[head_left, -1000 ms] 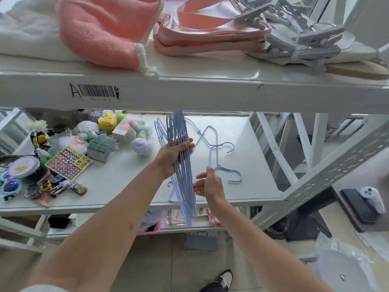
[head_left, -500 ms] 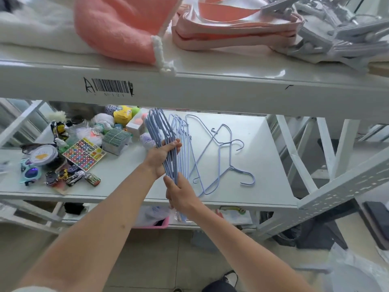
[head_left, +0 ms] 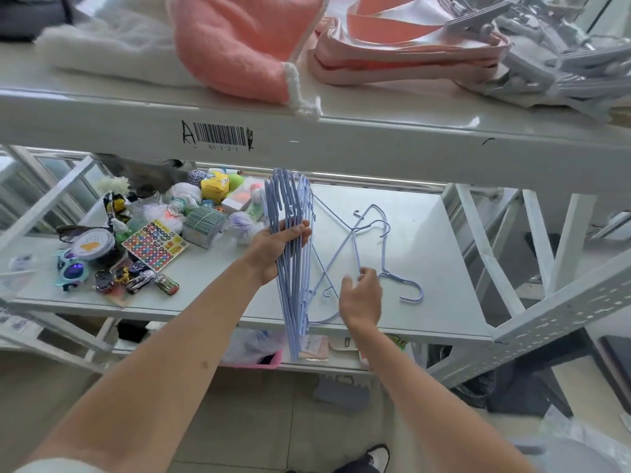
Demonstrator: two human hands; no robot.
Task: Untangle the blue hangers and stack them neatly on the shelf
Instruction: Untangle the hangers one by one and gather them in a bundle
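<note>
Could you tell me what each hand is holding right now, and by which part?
The left hand grips the bundle of blue hangers around its upper middle. The right hand, blurred, reaches among the loose hangers; its hold cannot be told.

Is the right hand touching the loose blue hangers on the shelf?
Cannot tell. In the head view the right hand is blurred over the loose hangers on the shelf; neither contact nor gap shows plainly.

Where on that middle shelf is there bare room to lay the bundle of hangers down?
Bare patches: the front strip of the shelf between the toy cars and the left hand, and the right end beyond the loose hangers. The back-left corner is crowded with toys.
</note>
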